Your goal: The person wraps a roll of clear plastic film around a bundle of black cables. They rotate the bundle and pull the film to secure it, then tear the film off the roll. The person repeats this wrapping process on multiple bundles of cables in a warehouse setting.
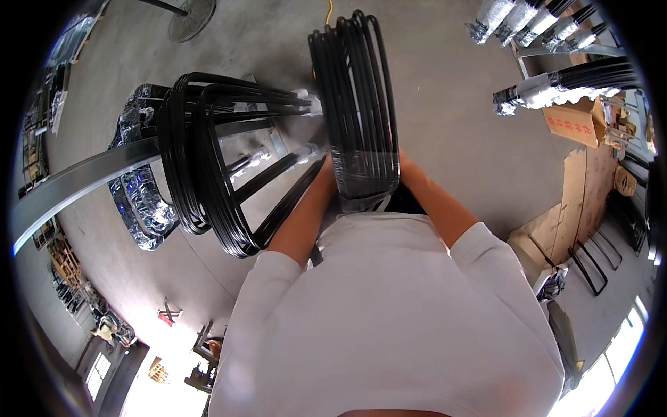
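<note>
Upright in front of my body stands a bundle of bent black metal tube frames, its near end wrapped in clear plastic film. My left hand grips its left side low down, by the wrapped end. On the opposite side my right hand grips the same bundle. Most fingers of both hands are hidden behind the frames, closed against them. Close to my left forearm, more black tube frames hang over a grey metal rail, some of their ends wrapped in film.
Film-wrapped black tubes lie on a rack at the far right, beside an open cardboard box. Flattened cardboard lies on the right. A round metal base stands on the concrete floor at the far left.
</note>
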`<state>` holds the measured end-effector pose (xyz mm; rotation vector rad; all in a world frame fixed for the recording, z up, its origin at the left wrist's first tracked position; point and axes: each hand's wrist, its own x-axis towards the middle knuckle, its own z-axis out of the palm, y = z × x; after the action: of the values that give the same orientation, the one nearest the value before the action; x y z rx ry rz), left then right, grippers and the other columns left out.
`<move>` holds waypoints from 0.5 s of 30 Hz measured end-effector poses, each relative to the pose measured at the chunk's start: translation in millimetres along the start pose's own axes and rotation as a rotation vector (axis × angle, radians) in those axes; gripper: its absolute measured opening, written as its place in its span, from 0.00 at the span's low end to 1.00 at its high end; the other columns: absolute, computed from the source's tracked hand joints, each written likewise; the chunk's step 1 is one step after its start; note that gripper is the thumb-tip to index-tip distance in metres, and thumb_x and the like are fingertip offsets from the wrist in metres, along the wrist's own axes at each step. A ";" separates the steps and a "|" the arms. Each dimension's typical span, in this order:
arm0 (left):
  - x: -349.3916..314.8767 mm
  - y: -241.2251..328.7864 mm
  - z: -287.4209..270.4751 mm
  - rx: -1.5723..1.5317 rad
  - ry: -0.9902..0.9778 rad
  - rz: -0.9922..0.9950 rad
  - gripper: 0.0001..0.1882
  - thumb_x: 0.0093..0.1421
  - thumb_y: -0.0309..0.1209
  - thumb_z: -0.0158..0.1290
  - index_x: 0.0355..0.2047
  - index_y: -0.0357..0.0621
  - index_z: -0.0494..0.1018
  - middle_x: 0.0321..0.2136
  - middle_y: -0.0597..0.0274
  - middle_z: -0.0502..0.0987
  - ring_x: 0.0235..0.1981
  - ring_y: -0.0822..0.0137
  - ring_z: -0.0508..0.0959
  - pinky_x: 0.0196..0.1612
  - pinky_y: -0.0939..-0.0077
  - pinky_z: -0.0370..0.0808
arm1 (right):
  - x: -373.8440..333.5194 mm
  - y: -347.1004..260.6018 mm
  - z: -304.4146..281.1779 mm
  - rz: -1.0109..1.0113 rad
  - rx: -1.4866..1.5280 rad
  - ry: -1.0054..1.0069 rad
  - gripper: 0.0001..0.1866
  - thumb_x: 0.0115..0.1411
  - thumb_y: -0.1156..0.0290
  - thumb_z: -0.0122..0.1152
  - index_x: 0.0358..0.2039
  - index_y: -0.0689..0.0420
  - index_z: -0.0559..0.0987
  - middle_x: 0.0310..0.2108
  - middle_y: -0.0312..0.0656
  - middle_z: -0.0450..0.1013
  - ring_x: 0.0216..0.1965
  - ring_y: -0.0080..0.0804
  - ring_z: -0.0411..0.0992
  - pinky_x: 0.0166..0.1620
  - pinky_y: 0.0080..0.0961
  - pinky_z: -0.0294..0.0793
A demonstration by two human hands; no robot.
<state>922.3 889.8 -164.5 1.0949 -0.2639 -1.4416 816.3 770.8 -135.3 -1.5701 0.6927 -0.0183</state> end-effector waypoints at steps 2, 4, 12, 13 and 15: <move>4.8 -5.9 4.7 0.015 -0.009 -0.008 0.23 0.62 0.42 0.37 0.51 0.40 0.61 0.46 0.57 0.67 0.46 0.65 0.69 0.49 0.74 0.66 | 14.5 20.8 -6.8 0.111 0.181 0.007 0.24 0.57 0.70 0.41 0.56 0.60 0.58 0.58 0.50 0.50 0.60 0.42 0.46 0.60 0.35 0.42; 9.1 -7.4 12.0 0.036 -0.017 0.008 0.24 0.62 0.43 0.37 0.51 0.40 0.61 0.47 0.56 0.67 0.46 0.65 0.68 0.50 0.73 0.66 | 16.7 37.8 -9.8 0.163 0.225 0.101 0.24 0.56 0.71 0.41 0.54 0.60 0.57 0.55 0.53 0.53 0.57 0.46 0.50 0.57 0.37 0.48; 16.4 72.8 6.0 -0.203 0.008 0.190 0.33 0.59 0.54 0.32 0.52 0.39 0.61 0.49 0.51 0.66 0.49 0.60 0.68 0.51 0.70 0.65 | 4.2 15.3 -11.3 0.161 -0.321 0.544 0.14 0.57 0.75 0.38 0.45 0.59 0.58 0.39 0.58 0.66 0.41 0.57 0.65 0.46 0.42 0.65; 18.3 94.0 9.7 -0.376 -0.047 0.308 0.37 0.58 0.58 0.30 0.52 0.38 0.61 0.50 0.50 0.65 0.49 0.58 0.68 0.51 0.69 0.65 | 4.5 14.9 -10.3 0.179 -0.321 0.540 0.13 0.57 0.74 0.38 0.44 0.59 0.58 0.39 0.58 0.66 0.42 0.56 0.66 0.45 0.42 0.66; 23.0 120.5 23.4 -0.630 -0.008 0.100 0.41 0.55 0.60 0.31 0.53 0.33 0.58 0.49 0.44 0.65 0.48 0.56 0.68 0.51 0.65 0.64 | 4.2 0.0 -9.2 0.197 -0.370 0.503 0.13 0.57 0.73 0.38 0.43 0.59 0.59 0.39 0.58 0.66 0.42 0.55 0.66 0.45 0.42 0.66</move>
<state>988.4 831.9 -75.7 0.5520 0.1291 -1.3088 815.9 760.7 -135.5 -1.8626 1.3011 -0.1503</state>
